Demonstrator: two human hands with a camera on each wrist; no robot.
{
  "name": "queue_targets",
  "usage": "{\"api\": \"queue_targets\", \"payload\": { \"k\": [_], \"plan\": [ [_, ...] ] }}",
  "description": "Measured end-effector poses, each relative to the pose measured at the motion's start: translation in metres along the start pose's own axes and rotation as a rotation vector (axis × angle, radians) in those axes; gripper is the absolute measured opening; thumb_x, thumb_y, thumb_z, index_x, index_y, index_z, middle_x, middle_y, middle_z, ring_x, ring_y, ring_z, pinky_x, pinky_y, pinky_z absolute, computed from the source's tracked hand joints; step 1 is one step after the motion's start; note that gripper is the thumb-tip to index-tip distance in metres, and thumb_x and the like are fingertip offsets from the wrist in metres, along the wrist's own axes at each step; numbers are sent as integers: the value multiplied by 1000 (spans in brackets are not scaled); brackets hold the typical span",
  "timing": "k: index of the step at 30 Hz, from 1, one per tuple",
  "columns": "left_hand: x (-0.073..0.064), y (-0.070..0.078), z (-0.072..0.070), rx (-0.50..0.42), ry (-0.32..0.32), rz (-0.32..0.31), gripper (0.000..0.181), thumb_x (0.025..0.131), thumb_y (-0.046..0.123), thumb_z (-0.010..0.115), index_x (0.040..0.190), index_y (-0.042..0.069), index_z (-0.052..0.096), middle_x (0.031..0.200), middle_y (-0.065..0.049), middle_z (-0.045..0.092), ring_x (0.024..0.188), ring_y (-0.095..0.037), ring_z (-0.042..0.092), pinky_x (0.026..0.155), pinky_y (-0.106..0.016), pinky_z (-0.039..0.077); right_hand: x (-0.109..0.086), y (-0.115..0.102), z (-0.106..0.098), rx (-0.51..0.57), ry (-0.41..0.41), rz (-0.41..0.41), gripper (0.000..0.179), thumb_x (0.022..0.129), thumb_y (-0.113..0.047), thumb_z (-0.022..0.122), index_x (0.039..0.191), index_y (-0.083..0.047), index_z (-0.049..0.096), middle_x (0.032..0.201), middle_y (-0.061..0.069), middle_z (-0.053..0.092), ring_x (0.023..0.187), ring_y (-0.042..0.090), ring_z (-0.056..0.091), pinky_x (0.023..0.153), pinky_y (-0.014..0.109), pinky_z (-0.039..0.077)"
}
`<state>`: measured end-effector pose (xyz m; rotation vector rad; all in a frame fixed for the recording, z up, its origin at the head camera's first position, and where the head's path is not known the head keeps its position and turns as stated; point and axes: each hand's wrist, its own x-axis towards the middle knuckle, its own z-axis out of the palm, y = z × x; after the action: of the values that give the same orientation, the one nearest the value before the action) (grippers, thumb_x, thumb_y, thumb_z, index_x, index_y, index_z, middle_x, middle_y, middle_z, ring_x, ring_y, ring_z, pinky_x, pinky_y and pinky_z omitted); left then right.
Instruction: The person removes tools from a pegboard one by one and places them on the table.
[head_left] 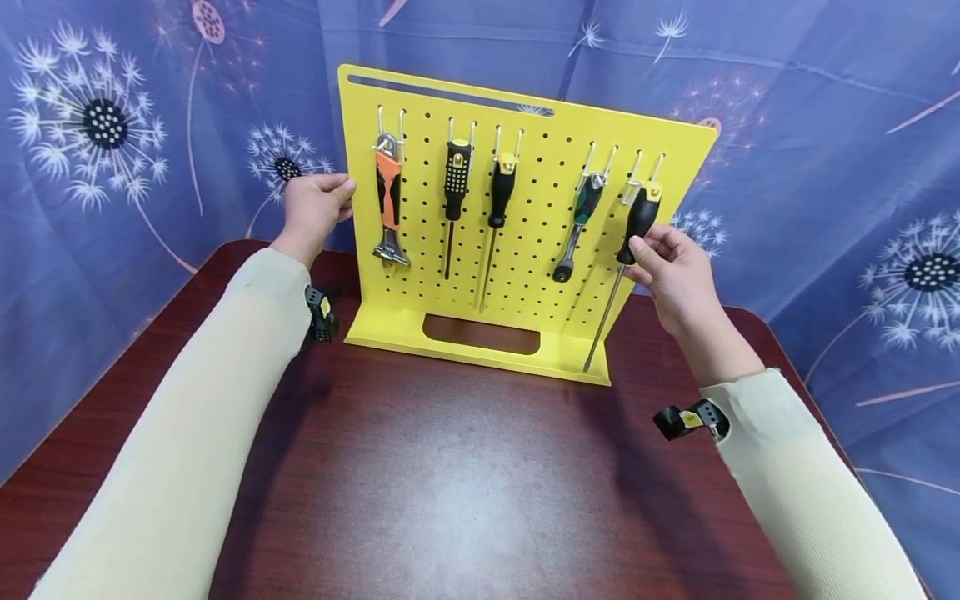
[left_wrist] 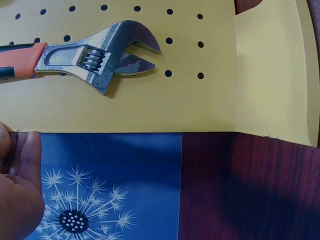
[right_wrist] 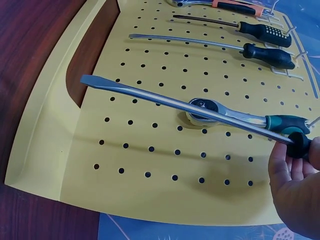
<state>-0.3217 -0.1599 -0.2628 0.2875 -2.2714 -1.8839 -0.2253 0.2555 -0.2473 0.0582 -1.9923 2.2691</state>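
My left hand (head_left: 315, 210) pinches the left edge of a yellow pegboard (head_left: 525, 242) between thumb and fingers. Nearest to it hangs an adjustable wrench (head_left: 389, 200) with an orange and black handle; its open jaws show in the left wrist view. On the far side, my right hand (head_left: 678, 271) holds a long flathead screwdriver (head_left: 641, 221) by its black handle, the blade (right_wrist: 165, 102) slanting down across the board's front. The handle top is right by a white double hook (head_left: 633, 190). Just left of that hangs a ratchet wrench (head_left: 588, 204) with a green and black grip.
Two more screwdrivers, one with a dotted handle (head_left: 457, 179) and one plain black (head_left: 502, 192), hang mid-board on white hooks. The board's base (head_left: 390, 329) stands on a dark red wooden table (head_left: 450, 467). A blue dandelion-print curtain (head_left: 480, 42) surrounds the table's back and sides.
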Motion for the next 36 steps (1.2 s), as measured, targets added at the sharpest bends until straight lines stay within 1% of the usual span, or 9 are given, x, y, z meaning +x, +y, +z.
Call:
{"api": "queue_targets", "payload": {
  "k": [4,6,9,12,14,22,29,32,36],
  "plan": [
    [1,0,0,2,3,-1,39,104,18,60,141,5,61,150,-14,56,79,3,57,71,-7,55,-3,-1,-1,2,-6,2,8,101,-9,62,96,-13,59,91,-5,52,90,7,57,73,17,60],
    [0,1,-1,3,4,-8,39,104,18,60,141,6,61,151,-13,56,80,3,58,72,-8,56,-4,-2,-1,6,-14,-1,10,101,-8,62,94,-14,59,90,-5,52,89,7,57,73,17,61],
    [0,1,-1,14,1,-19,39,104,20,60,142,8,61,151,-12,56,86,1,60,83,-14,59,-5,-2,-1,7,-26,-11,12,101,-7,61,92,-14,59,88,-6,52,87,7,57,73,17,61],
    [0,0,-2,29,-1,-21,40,104,21,60,142,9,61,151,-11,56,91,-1,61,96,-21,59,-5,-1,-1,4,-33,-22,13,101,-6,61,91,-14,58,88,-6,53,87,6,59,73,17,60],
    [1,-1,-2,33,-1,-21,40,104,21,60,142,9,60,151,-11,56,92,-1,61,100,-23,58,-6,-1,-1,-1,-33,-24,13,101,-6,61,91,-14,58,88,-6,53,87,6,58,73,17,60],
    [2,-1,-1,39,-8,3,39,105,20,59,142,8,61,151,-12,57,88,1,58,96,-21,58,-9,-2,-2,8,-32,-38,13,101,-6,61,91,-14,58,87,-6,53,83,7,56,72,17,60],
    [2,-1,-1,29,-7,5,39,105,20,59,142,8,61,150,-12,57,86,1,57,101,-26,57,-13,-4,-2,56,-32,-55,11,99,-4,64,92,-11,60,89,-3,58,84,8,63,70,18,60],
    [1,-1,-1,27,-7,2,39,105,20,59,142,8,61,150,-12,57,86,1,57,96,-22,58,-15,-4,-2,87,-41,-61,8,98,-4,66,95,-10,61,89,-2,59,83,9,65,70,18,60],
    [1,-1,-1,24,-9,11,39,105,19,59,142,7,60,151,-13,56,83,2,57,83,-13,57,-19,-4,-5,97,-45,-74,8,99,-4,64,94,-11,64,87,-3,60,81,9,65,69,18,59]
  ]
}}
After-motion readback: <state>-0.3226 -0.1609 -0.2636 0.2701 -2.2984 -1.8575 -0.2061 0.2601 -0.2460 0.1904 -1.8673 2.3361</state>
